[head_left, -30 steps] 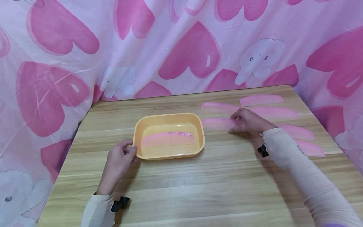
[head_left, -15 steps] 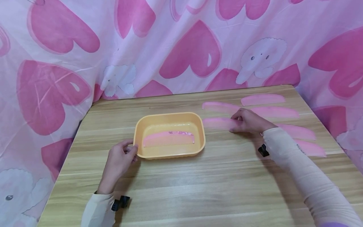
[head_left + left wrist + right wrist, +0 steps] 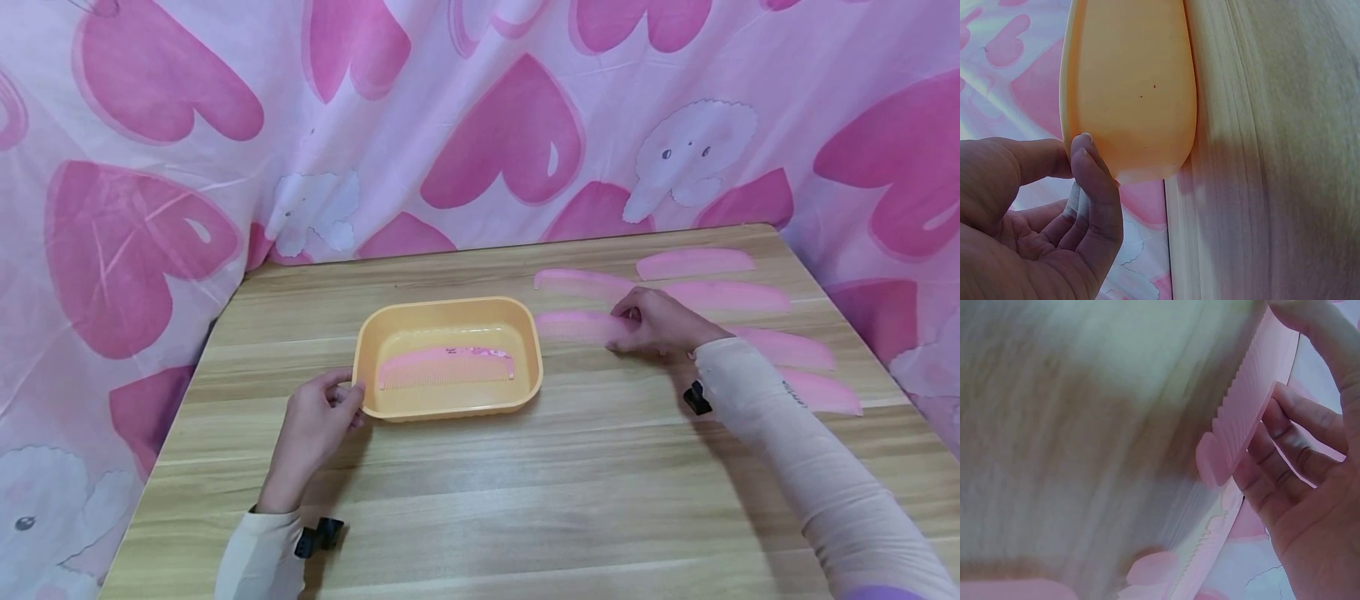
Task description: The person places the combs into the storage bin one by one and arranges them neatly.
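An orange plastic tray (image 3: 365,353) sits mid-table with one pink comb (image 3: 446,367) lying inside it. My left hand (image 3: 322,417) holds the tray's left rim, thumb on the edge; the left wrist view shows the tray (image 3: 1129,81) pinched by thumb and fingers (image 3: 1094,181). My right hand (image 3: 656,321) pinches a pink comb (image 3: 573,327) just right of the tray, its teeth edge tilted up off the wood. The right wrist view shows that comb (image 3: 1244,409) between thumb and fingers (image 3: 1300,434).
Several more pink combs lie fanned on the right part of the wooden table (image 3: 480,492), among them ones at the back (image 3: 693,262) and near the right edge (image 3: 825,392). A pink heart-print cloth (image 3: 487,125) hangs behind and at the sides.
Almost nothing differs. My right hand's fingers have tightened slightly on the comb beside the tray; my left hand stays on the tray's rim.
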Demonstrator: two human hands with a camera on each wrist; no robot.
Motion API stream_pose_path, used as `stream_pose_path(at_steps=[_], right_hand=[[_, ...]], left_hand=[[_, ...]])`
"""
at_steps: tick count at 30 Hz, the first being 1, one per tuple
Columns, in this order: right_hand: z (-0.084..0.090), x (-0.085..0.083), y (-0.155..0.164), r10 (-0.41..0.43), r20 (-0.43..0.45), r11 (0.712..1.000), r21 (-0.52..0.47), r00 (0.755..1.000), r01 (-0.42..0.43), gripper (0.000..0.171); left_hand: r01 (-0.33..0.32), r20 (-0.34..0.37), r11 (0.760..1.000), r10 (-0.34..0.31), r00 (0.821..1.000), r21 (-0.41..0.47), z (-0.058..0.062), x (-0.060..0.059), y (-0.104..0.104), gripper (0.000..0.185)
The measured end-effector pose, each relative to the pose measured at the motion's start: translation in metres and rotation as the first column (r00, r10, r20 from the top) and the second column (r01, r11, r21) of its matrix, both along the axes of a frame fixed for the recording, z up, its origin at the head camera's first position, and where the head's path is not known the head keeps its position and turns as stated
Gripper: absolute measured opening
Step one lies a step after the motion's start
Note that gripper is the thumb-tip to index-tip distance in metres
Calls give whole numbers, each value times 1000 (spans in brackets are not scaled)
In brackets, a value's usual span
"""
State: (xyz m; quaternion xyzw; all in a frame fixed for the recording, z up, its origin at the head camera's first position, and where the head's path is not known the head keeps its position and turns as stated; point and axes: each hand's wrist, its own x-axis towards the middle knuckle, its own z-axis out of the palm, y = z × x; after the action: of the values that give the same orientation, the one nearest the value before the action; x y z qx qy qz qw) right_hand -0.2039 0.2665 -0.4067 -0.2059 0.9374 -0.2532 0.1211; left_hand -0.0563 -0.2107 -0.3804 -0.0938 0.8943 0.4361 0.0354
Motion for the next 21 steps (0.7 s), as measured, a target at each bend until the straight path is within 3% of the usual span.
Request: stream_pose_path(at_steps=[12, 21], right_hand=[[6, 3, 1, -58, -13, 998, -13, 998, 58, 62], [24, 3, 0, -21, -91, 998, -54, 996, 17, 51]], left_hand=[[4, -1, 1000, -4, 1000, 5, -1, 0, 0, 34], [11, 10, 1000, -11, 1000, 3, 0, 1, 0, 35]])
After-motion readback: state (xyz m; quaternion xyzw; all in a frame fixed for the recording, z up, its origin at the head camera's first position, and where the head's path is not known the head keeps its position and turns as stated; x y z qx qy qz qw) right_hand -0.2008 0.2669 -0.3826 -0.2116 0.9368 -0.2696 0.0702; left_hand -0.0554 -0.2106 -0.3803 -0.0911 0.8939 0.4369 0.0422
